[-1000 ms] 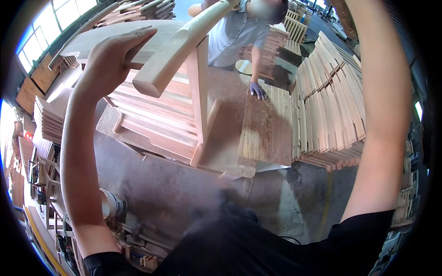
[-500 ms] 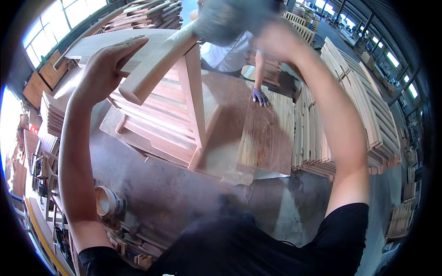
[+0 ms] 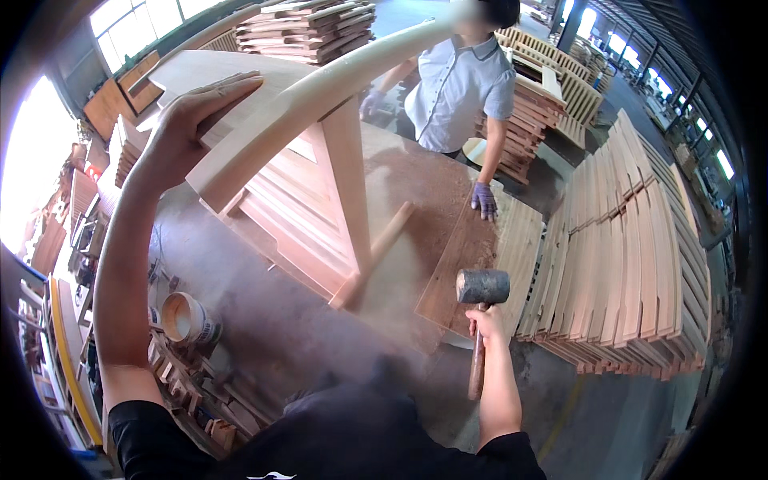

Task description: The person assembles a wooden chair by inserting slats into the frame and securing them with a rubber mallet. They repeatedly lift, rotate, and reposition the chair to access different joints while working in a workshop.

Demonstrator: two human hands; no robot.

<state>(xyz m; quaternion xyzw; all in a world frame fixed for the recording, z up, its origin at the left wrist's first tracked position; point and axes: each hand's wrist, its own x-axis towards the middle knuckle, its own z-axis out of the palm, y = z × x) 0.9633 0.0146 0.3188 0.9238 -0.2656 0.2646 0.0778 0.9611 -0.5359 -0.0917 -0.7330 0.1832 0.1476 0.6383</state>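
Low and close to my body, my right hand [image 3: 490, 322] grips the brown handle of a mallet [image 3: 483, 286] with a dark, drum-shaped head. My left hand [image 3: 210, 102] is raised at the left, its fingers stretched out along a pale wooden board [image 3: 240, 69] of a partly assembled piece of wooden furniture. A thick curved wooden rail [image 3: 276, 124] crosses the top of the piece, just beside my left hand. Below it come slats [image 3: 292, 200] and an upright leg [image 3: 342, 180]. The piece stands on a worktable [image 3: 392, 180].
Across the table a person in a light shirt rests a gloved hand [image 3: 484, 200] on a flat wooden panel [image 3: 472, 248]. Stacked slatted frames [image 3: 624, 248] fill the right side. More wood is piled [image 3: 304, 30] behind. A white bucket [image 3: 188, 318] stands at the lower left.
My right hand has come down from the rail with the mallet, toward my body at the lower right. My left hand stays on the board. The view has shifted, showing more of the other person.
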